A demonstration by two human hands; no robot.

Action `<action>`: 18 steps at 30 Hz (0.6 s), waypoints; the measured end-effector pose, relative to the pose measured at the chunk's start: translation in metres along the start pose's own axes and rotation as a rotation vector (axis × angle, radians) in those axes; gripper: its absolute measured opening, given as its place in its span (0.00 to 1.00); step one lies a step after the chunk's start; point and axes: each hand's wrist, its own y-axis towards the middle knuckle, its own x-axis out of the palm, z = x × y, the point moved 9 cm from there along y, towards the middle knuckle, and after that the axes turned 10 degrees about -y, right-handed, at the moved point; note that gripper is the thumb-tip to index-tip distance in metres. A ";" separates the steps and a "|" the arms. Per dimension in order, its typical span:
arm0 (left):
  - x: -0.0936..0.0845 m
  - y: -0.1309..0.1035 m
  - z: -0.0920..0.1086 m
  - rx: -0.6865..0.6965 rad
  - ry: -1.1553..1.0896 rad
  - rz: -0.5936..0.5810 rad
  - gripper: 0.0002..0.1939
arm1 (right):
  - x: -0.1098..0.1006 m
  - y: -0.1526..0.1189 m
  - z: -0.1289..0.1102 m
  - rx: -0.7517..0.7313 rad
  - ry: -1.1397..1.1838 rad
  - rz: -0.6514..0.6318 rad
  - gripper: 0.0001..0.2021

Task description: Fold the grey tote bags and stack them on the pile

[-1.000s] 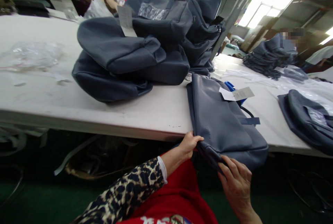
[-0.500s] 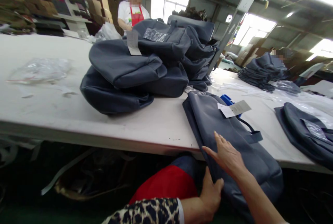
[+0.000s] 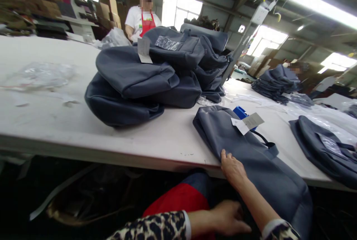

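Note:
A dark blue-grey bag (image 3: 251, 165) lies across the table's front edge, its lower end hanging over. It has a short handle (image 3: 272, 150) and a white paper tag (image 3: 247, 122). My right hand (image 3: 233, 169) lies on the bag's left side near the table edge, fingers stretched out on the material. Below the table edge, my left hand (image 3: 227, 217) is beside the hanging part of the bag; its fingers are dark and blurred, and I cannot tell whether they touch it. A blue object (image 3: 240, 112) sits partly hidden behind the bag.
Several similar bags (image 3: 139, 73) are piled on the white table (image 3: 178, 136). Another bag (image 3: 323, 147) lies at the right, clear plastic (image 3: 41, 74) at the left. A metal post (image 3: 240, 46) rises behind the pile. A co-worker in a red apron (image 3: 147, 24) stands beyond.
My right hand has moved down and slightly left along the bag's side. My left hand has dropped lower, away from the bag's edge. The bag's near side lies flatter.

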 end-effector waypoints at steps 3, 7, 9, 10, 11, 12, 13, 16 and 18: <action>-0.044 -0.018 0.081 0.334 0.648 0.009 0.09 | 0.004 -0.020 -0.005 -0.067 -0.008 0.059 0.27; -0.091 -0.033 0.157 0.565 1.401 -0.048 0.23 | 0.007 -0.059 -0.025 -0.289 -0.092 0.274 0.29; -0.108 -0.036 0.168 0.568 1.637 -0.102 0.29 | 0.005 -0.080 -0.035 -0.394 -0.131 0.407 0.29; -0.114 -0.038 0.168 0.564 1.725 -0.120 0.28 | 0.003 -0.088 -0.039 -0.433 -0.138 0.458 0.29; -0.118 -0.042 0.166 0.564 1.801 -0.125 0.26 | 0.000 -0.095 -0.041 -0.463 -0.138 0.495 0.30; -0.120 -0.046 0.162 0.568 1.868 -0.120 0.22 | -0.004 -0.101 -0.041 -0.488 -0.127 0.516 0.30; -0.121 -0.051 0.158 0.575 1.925 -0.103 0.18 | -0.008 -0.104 -0.041 -0.515 -0.102 0.524 0.30; -0.119 -0.068 0.144 0.576 2.030 -0.060 0.13 | -0.026 -0.108 -0.036 -0.595 0.012 0.509 0.28; -0.120 -0.079 0.135 0.533 2.052 -0.039 0.12 | -0.039 -0.104 -0.027 -0.631 0.083 0.491 0.27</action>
